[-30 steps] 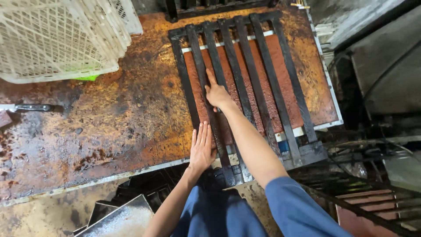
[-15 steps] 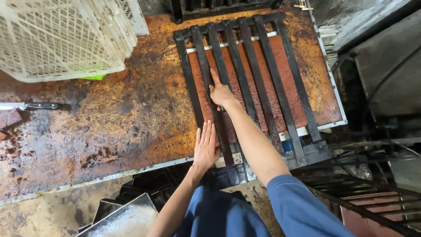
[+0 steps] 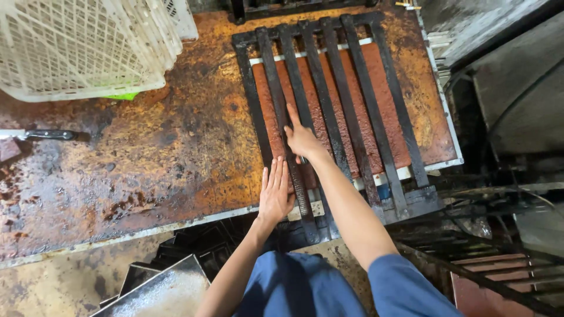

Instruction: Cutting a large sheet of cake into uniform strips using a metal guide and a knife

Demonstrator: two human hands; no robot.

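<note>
Black slatted grate (image 3: 352, 88) lies over a reddish slab (image 3: 382, 100), long axis 12-to-6. Right hand (image 3: 301, 138), nearer, presses flat, possibly holding something small. Left hand (image 3: 275, 194) lies flat and open at 7 o'clock.

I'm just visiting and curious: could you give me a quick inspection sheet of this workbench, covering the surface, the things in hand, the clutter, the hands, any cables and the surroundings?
Surface: rusty, stained metal table.
Job's things: black slatted frame lying over a reddish-brown slab.
Clutter: white plastic crate at far left; knife at left edge.
Hands: left hand flat at the frame's near left corner; right hand pressed on a slat, forefinger extended.
Cables: nothing seen.
Surroundings: stacked metal trays below the table; dark racks at right.
</note>
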